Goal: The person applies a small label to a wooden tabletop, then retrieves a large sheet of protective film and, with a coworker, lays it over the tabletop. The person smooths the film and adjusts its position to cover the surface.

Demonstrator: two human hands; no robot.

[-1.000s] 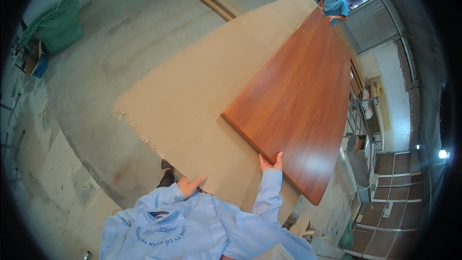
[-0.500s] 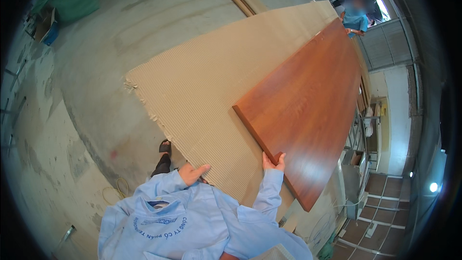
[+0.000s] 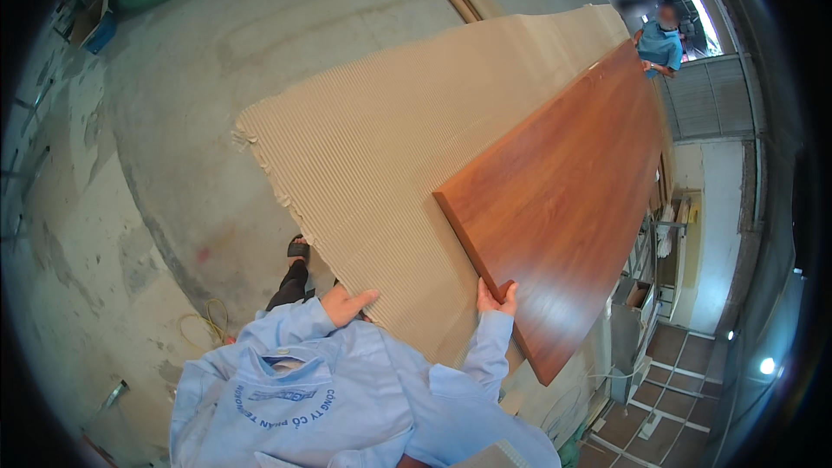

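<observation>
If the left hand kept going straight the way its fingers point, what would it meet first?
The left hand points right and slightly up, over the corrugated cardboard sheet it rests on. Going straight on, it would probably meet the near edge of the reddish wooden panel, close to the right hand; depth is unclear.

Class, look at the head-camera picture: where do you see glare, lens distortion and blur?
Head view: pale sheen lies on the long glossy reddish-brown wooden panel near the right hand; the ribbed beige corrugated cardboard sheet has bowed edges, fisheye bending; black vignette rings the frame; the distant person's face is blurred.
</observation>
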